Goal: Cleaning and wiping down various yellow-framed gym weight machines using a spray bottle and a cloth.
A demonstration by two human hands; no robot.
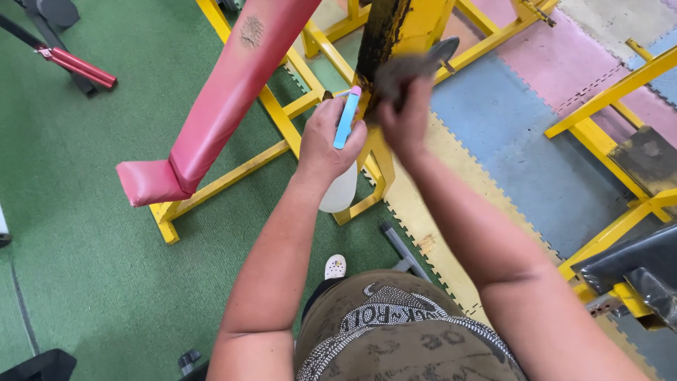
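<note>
Spray bottle (341, 176): white, blue trigger; left hand (326, 141) fingers wrapped round neck, beside yellow post (398, 28). Likely light, smooth plastic; hold at neck. Cloth (402, 70): grey, soft, limp; right hand (407, 120) fingers bunched on it, pressed to post.

Spray bottle (343, 164) in left hand (326, 141); cloth (400, 72) under right hand (407, 120), against frame post (395, 32).

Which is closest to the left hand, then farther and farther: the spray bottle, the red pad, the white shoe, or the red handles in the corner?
From the left hand, head view:
1. Spray bottle, held in that hand.
2. Red pad, just to its left, on the yellow frame.
3. White shoe, below, on the green floor.
4. Red handles, far top left corner.
</note>
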